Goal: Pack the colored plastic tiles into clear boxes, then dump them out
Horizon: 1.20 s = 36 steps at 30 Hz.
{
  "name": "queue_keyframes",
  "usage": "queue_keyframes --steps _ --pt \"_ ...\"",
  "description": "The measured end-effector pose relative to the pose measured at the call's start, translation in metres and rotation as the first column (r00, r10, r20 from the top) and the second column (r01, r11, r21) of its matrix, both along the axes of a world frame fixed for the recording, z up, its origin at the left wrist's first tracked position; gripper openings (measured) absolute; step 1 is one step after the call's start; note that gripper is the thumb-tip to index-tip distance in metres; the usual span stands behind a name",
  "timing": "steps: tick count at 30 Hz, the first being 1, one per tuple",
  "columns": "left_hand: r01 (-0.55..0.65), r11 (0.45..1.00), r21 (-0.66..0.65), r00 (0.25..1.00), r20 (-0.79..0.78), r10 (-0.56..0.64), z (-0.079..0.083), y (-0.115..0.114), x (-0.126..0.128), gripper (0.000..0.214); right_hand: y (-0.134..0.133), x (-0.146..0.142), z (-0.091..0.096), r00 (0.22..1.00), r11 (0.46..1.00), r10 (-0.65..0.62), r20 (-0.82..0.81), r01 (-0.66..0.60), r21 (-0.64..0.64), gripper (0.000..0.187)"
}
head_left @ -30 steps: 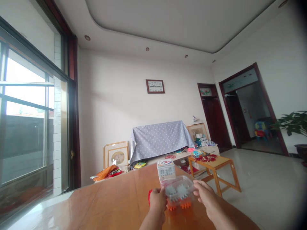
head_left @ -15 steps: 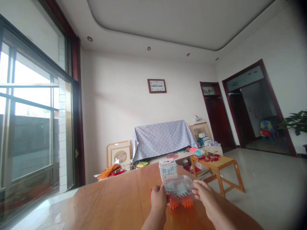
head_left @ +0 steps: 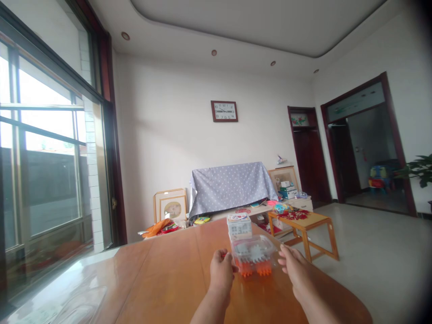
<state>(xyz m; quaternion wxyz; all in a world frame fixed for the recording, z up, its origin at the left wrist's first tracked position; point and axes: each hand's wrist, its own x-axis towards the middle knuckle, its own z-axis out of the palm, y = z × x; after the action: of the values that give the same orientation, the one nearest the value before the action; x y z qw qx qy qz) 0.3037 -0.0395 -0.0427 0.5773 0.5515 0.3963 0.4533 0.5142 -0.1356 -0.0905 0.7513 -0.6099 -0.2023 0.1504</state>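
Wall clock [head_left: 224, 111]: hour numerals ringing rectangular dial, 12 top middle, 6 bottom middle. Small box [head_left: 239, 226] on worktop: print too blurred to read.

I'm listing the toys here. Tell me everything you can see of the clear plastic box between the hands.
The clear box is a small see-through plastic tub with rounded corners and a rimmed top. Grey gear-shaped pieces show inside, with orange toothed ones at its bottom. It stands upright on the wooden table, just in front of a small white box. The left hand and right hand flank its sides; a firm grip cannot be told.
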Motion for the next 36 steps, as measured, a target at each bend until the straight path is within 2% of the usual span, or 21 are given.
queue_keyframes --steps 4,6,10,12,14,17,21,24,27,30,32,36 --pt "-0.01 0.996 0.088 1.0 0.02 0.008 0.002 -0.006 -0.035 0.022 -0.005 -0.009 0.001 0.992 0.991 -0.125 -0.002 0.125 0.039 0.057" --pt "-0.029 0.983 0.181 0.999 0.027 0.024 0.001 -0.008 -0.059 0.024 -0.006 -0.021 0.004 0.989 0.986 -0.147 0.029 0.145 0.079 0.054" --pt "-0.089 0.951 0.298 0.996 0.023 0.086 -0.009 -0.009 -0.113 0.028 -0.007 -0.063 0.011 0.988 0.994 -0.046 0.144 0.032 0.102 0.054" --pt "-0.118 0.929 0.352 0.991 -0.021 0.134 -0.017 -0.008 -0.143 0.026 -0.005 -0.089 0.014 0.979 0.998 0.039 0.201 -0.05 0.049 0.054" --pt "-0.162 0.882 0.442 0.967 -0.108 0.232 -0.024 -0.006 -0.175 0.022 0.002 -0.117 0.017 0.953 0.989 0.148 0.266 -0.149 -0.016 0.053" --pt "-0.237 0.778 0.582 0.84 -0.28 0.465 -0.031 0.003 -0.225 0.019 0.019 -0.162 0.021 0.873 0.935 0.352 0.337 -0.344 -0.085 0.049" --pt "-0.283 0.662 0.694 0.548 -0.45 0.705 -0.033 0.018 -0.287 0.017 0.053 -0.224 0.026 0.736 0.818 0.567 0.369 -0.555 -0.149 0.047" --pt "-0.314 0.63 0.71 0.312 -0.55 0.775 -0.034 0.026 -0.322 0.024 0.079 -0.26 0.02 0.637 0.747 0.65 0.414 -0.636 -0.194 0.044" --pt "-0.364 0.617 0.698 0.142 -0.613 0.777 -0.039 0.033 -0.343 0.032 0.099 -0.28 -0.002 0.567 0.728 0.667 0.484 -0.634 -0.261 0.042" --pt "-0.394 0.622 0.677 0.036 -0.665 0.746 -0.044 0.041 -0.351 0.041 0.108 -0.285 -0.028 0.483 0.697 0.692 0.537 -0.638 -0.326 0.039" --pt "-0.386 0.646 0.659 0.008 -0.697 0.717 -0.047 0.046 -0.353 0.042 0.107 -0.284 -0.039 0.433 0.674 0.713 0.552 -0.64 -0.369 0.036" --pt "-0.356 0.672 0.65 -0.009 -0.721 0.692 -0.043 0.049 -0.349 0.038 0.097 -0.284 -0.035 0.419 0.702 0.692 0.588 -0.581 -0.412 0.035"
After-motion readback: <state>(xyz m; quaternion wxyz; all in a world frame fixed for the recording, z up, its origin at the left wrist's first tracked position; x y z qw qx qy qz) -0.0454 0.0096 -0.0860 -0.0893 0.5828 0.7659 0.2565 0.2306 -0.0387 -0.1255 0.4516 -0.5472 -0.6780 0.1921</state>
